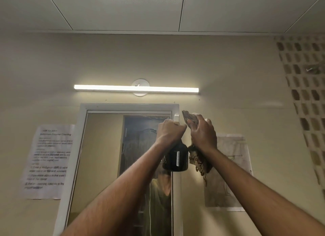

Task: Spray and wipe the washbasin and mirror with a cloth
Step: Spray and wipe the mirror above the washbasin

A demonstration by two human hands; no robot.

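Observation:
A white-framed mirror [105,156] hangs on the wall ahead and reflects a dark door. My left hand [169,130] is raised at the mirror's upper right corner and grips a spray bottle [175,159] with a dark body and a white nozzle. My right hand [203,132] is just right of it, closed on a crumpled brownish cloth [198,161] that hangs down below the wrist against the mirror's right frame. The washbasin is out of view.
A lit tube light [136,88] is mounted above the mirror. A printed instruction sheet [49,161] is taped to the wall on the left, and another paper [230,172] on the right. Patterned tiles [306,95] cover the far right wall.

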